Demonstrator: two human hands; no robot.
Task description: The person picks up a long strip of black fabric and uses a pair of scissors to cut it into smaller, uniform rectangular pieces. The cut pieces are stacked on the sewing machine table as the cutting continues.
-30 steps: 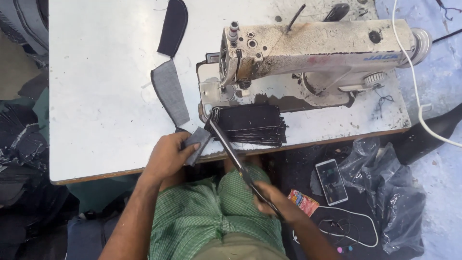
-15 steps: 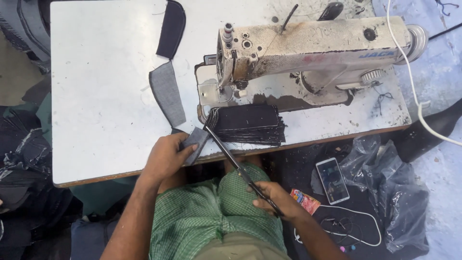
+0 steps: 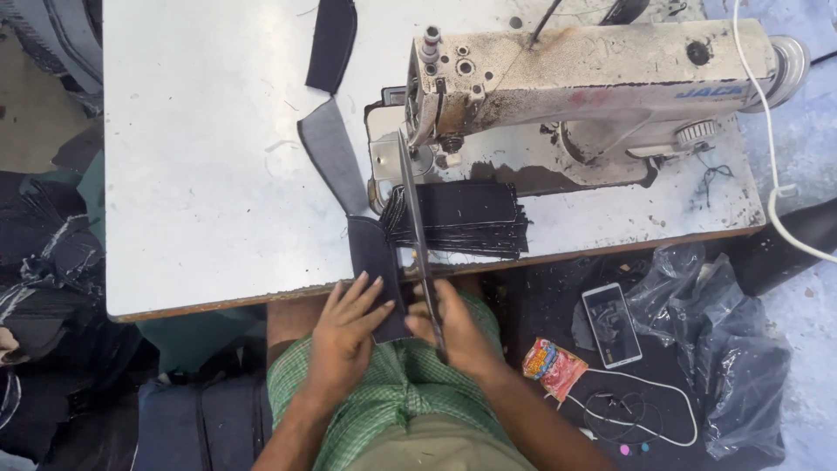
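My left grip [image 3: 349, 327] lies flat, fingers spread, on the dark fabric piece [image 3: 377, 270] at the counter [image 3: 200, 174] edge; my right grip [image 3: 458, 327] is closed around a long dark strip [image 3: 414, 218] running up to the sewing machine [image 3: 575, 87]

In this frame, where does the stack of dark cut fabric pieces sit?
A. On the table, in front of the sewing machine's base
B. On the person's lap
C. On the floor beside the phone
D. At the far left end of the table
A: the stack of dark fabric pieces lies on the white table against the front of the sewing machine, near the table's front edge.
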